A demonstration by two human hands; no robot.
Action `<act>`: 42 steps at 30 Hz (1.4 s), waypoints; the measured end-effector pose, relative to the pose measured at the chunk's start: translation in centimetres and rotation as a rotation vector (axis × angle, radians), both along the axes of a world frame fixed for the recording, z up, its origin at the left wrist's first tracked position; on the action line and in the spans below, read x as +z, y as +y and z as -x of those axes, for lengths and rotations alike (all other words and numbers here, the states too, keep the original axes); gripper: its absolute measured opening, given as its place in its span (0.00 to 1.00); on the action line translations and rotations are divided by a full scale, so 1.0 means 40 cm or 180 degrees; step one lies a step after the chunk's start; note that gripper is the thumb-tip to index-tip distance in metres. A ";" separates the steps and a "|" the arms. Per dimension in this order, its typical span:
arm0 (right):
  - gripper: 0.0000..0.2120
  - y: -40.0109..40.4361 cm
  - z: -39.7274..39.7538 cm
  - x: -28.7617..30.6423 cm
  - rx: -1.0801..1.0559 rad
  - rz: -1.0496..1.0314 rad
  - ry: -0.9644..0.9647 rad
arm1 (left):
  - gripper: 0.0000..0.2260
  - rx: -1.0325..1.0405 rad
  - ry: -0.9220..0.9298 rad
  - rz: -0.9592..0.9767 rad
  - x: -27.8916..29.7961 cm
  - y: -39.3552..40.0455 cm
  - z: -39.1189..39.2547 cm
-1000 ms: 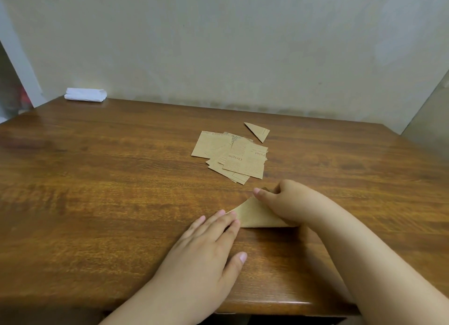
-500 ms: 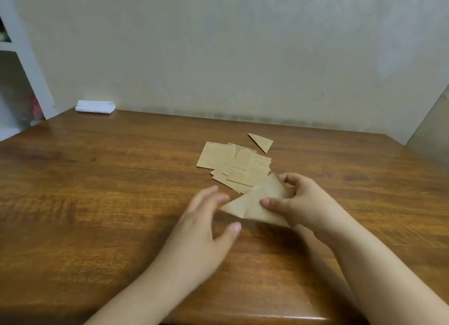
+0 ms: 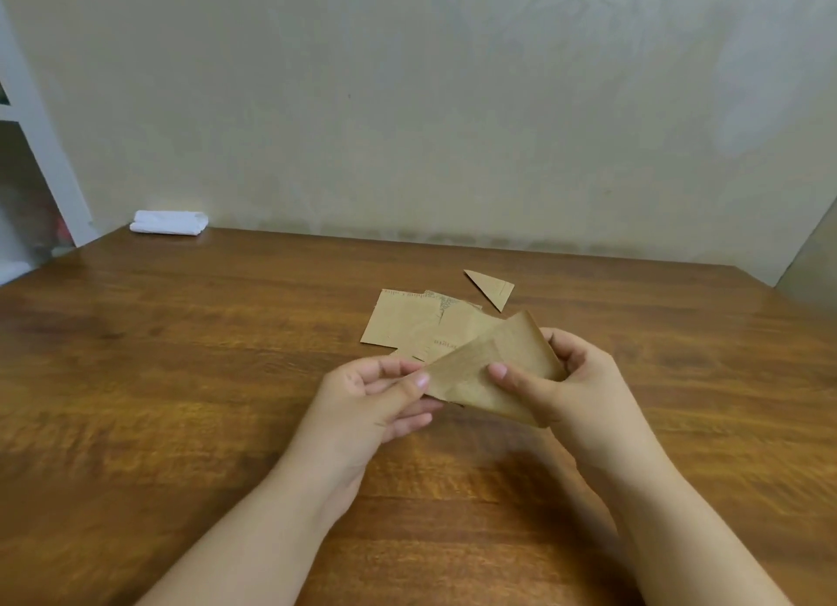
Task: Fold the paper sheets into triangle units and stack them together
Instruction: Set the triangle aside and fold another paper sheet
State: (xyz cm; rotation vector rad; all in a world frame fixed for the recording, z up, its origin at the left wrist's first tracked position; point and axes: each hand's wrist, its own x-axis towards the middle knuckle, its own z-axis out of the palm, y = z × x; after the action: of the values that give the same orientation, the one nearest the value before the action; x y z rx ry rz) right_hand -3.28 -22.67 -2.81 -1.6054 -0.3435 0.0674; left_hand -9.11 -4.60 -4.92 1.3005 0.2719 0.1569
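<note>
A folded brown paper sheet (image 3: 493, 365) is held above the wooden table (image 3: 181, 379) between both hands. My left hand (image 3: 376, 401) pinches its left corner with thumb and fingers. My right hand (image 3: 566, 379) grips its right side, thumb on the front face. Behind it, a small pile of flat brown paper sheets (image 3: 407, 320) lies on the table. One finished triangle unit (image 3: 491, 287) lies just beyond the pile, to the right.
A folded white cloth (image 3: 168, 222) sits at the table's far left corner against the wall. A white shelf frame (image 3: 40, 152) stands at the left. The table's near edge is out of view below my forearms.
The folded sheet was pressed flat on the table under both hands; it now sits lifted off the surface and held in the air, my left hand pinching its corner.
</note>
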 end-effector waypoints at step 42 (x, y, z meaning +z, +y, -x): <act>0.11 -0.038 -0.061 0.175 0.1264 0.0366 0.0613 | 0.04 -0.0141 -0.1098 -0.0675 0.162 -0.017 -0.036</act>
State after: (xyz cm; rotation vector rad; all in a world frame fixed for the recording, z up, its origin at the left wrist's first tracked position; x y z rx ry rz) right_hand -0.82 -24.18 4.19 -1.6083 -0.5110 0.5500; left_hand -7.68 -5.26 1.57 1.4618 -0.0701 0.3758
